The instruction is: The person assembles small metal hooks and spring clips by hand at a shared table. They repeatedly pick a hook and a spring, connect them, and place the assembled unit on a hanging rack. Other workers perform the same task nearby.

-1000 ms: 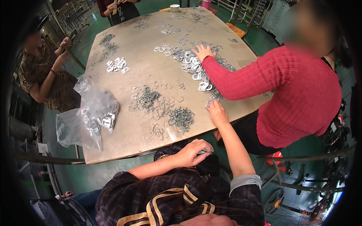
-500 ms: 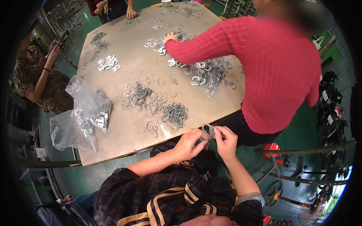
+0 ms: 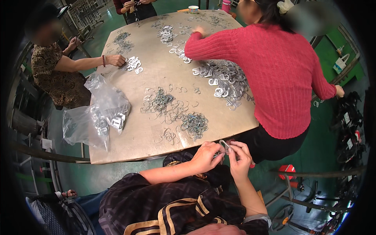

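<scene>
Just off the table's near edge, my left hand [image 3: 207, 157] and my right hand [image 3: 240, 157] come together around a silver metal hook [image 3: 223, 144]. Fingers of both hands pinch it, and its curved end sticks up between them. More metal shows under my left fingers, too covered to make out. Beyond my hands, a heap of thin bent wire clips [image 3: 194, 124] lies on the table, with a second heap of wire clips [image 3: 161, 100] farther back. A big pile of flat silver hooks [image 3: 231, 80] sits to the right.
The worktable [image 3: 129, 143] carries a clear plastic bag of metal parts [image 3: 98, 117] at left. A person in a red sweater [image 3: 274, 74] stands close on my right. Across the left edge, a co-worker's hand [image 3: 116, 60] touches a small pile of hooks [image 3: 133, 64]. Another person stands at the far end.
The view has shifted a little. My hands stay together, with the hook turned slightly. The left co-worker now reaches onto the small hook pile; the person in red has stretched an arm out to the right.
</scene>
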The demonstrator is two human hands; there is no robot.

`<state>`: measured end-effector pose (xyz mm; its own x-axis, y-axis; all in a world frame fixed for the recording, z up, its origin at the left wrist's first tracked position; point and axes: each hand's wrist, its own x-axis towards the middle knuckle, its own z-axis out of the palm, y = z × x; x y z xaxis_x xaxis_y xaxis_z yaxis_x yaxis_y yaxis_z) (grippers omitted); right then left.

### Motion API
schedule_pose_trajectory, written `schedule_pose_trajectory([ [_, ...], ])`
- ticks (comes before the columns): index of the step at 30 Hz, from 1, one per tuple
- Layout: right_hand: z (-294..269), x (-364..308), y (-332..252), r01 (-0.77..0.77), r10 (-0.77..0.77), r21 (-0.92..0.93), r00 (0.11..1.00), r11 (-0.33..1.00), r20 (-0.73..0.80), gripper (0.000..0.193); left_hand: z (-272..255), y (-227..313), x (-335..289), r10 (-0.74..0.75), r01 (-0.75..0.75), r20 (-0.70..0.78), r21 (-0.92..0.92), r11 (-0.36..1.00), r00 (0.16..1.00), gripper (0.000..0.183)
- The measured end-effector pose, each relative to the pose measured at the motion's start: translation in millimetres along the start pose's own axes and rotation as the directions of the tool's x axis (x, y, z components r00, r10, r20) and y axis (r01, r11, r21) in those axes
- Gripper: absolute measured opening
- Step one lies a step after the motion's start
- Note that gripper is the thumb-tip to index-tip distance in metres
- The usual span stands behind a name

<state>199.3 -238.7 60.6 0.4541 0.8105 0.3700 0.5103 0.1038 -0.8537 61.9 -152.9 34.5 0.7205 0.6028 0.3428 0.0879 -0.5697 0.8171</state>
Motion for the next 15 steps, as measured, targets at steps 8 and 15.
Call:
schedule_pose_trajectory([
  [8, -3.5, -6.5, 8.5, -0.052, 0.05, 0.083, 0.998, 0.995, 0.029, 0.007, -31.0, -5.9, 18.3, 0.043, -0.02, 0.26, -0.088, 0.996, 0.965, 0.012],
  [15, -12.7, -2.8, 10.0, -0.058, 0.056, 0.078, 0.998, 0.995, 0.029, 0.007, -97.0, -135.7, 127.3, 0.063, 0.054, -0.202, 0.525, 0.849, 0.977, 0.015],
])
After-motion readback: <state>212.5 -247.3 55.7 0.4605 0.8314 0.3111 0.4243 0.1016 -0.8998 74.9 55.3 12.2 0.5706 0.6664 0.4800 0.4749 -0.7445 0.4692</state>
